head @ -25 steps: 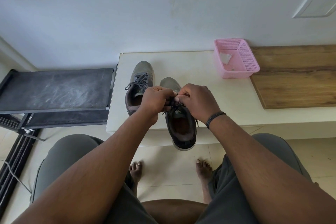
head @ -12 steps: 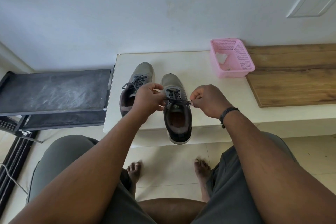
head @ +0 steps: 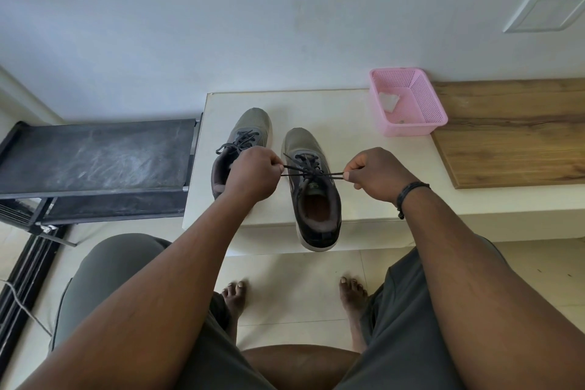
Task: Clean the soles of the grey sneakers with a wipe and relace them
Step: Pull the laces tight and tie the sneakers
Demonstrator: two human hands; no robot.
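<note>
Head view: only camera, looking down from above the knees.
Laces: dark shoelace [head: 311, 171] of the near grey mesh sneaker with white sole [head: 311, 190] is drawn taut in a nearly level line across the throat of the shoe, at frame centre.
Left hand: left hand [head: 253, 172] is curled into a fist left of centre, pinching one lace end at its knuckles.
Right hand: right hand [head: 375, 172], with a dark braided wristband [head: 408, 195], is curled and pinches the other lace end, right of centre.
Key relation: the shoe lies between the two hands, its long axis running up and down the frame, toe toward the wall, heel overhanging the near edge of the white ledge [head: 342, 111]. The pull runs crosswise to that axis. Both hands sit about equally near the eyelets, so the next crossing or knot likely needs them to meet over the tongue.
Second shoe: matching grey laced sneaker [head: 250, 133] stands just beside, to the left, partly behind the left hand; it looks laced already.
Surroundings: pink perforated plastic basket [head: 421, 104] with a crumpled white wipe [head: 388, 101], upper right; wooden board [head: 512, 133] at right; black metal rack [head: 95, 158] at left.
Stage: relacing seems near its end; soles are not visible, so their cleanliness cannot be told.
</note>
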